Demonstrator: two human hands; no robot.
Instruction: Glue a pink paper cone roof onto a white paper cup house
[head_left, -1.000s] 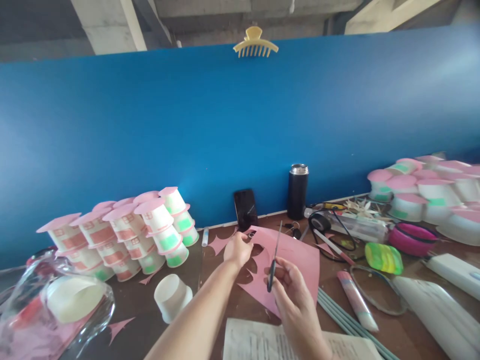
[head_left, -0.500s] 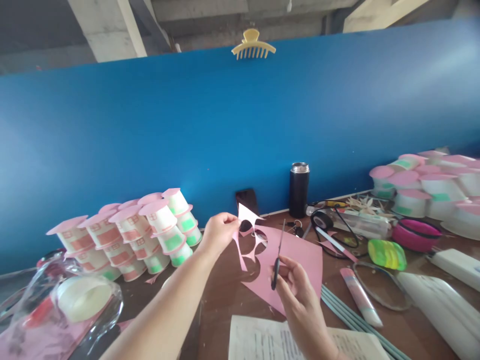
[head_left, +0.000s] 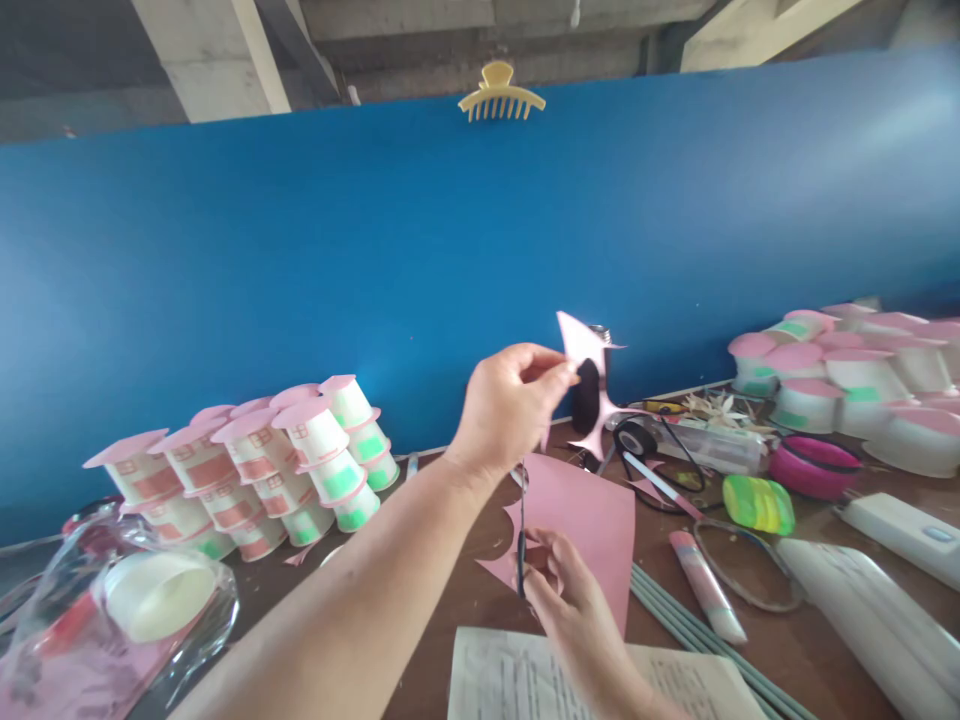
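Between thumb and fingers, my left hand (head_left: 517, 405) pinches a pink paper scrap (head_left: 581, 338) with curved cut-outs, raised above the table in front of the black bottle (head_left: 585, 400). My right hand (head_left: 559, 580) is closed round the dark handles of a pair of scissors (head_left: 523, 530), whose blades point up and away. Behind and below the scissors, a larger sheet of pink paper (head_left: 592, 510) lies on the table, its left edge cut into curves. A printed page (head_left: 487, 670) lies beneath my right wrist.
Stacked paper cups with pink tops (head_left: 247, 450) stand at left, beside a clear plastic bag (head_left: 187, 650). At right are more cups (head_left: 806, 405), a magenta round case (head_left: 814, 465), a glue tube (head_left: 705, 585) and grey-green sticks (head_left: 690, 625). A blue partition (head_left: 337, 250) rises behind.
My left hand has lifted the pink scrap up and to the right, away from the larger sheet. My right hand has moved slightly left with the scissors.
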